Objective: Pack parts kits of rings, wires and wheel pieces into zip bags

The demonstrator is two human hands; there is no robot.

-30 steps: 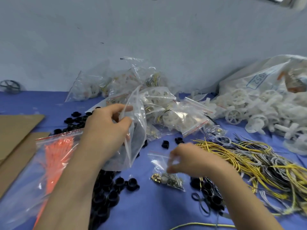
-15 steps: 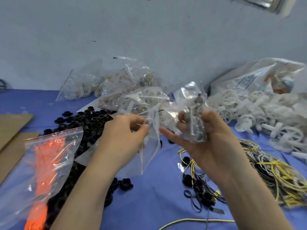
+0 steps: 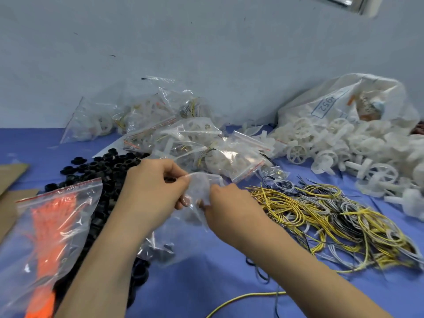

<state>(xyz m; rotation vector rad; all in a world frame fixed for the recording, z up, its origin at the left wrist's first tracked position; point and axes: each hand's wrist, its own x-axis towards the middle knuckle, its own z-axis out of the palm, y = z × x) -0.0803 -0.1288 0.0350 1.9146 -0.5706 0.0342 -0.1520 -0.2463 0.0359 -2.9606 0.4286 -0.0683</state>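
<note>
A person's two bare forearms reach in from the bottom of the frame over a blue table. At the centre, both hands grip one clear zip bag. The left hand pinches its top edge between thumb and forefinger. The right hand has its fingers curled around the bag from the other side. The bag sags down toward the table below the hands; what it contains is too blurred to tell.

Left of the hands lies a heap of black rings, partly hidden by the left arm. In the lower left, a larger clear bag of orange pieces rests over the rings. Brown cardboard shows at the left edge.

Right of the hands spreads a tangle of yellow, grey and black wires. Above it, at the right, white wheels spill from an open white sack.

Behind the hands, a mound of packed bags sits against the pale wall.
</note>
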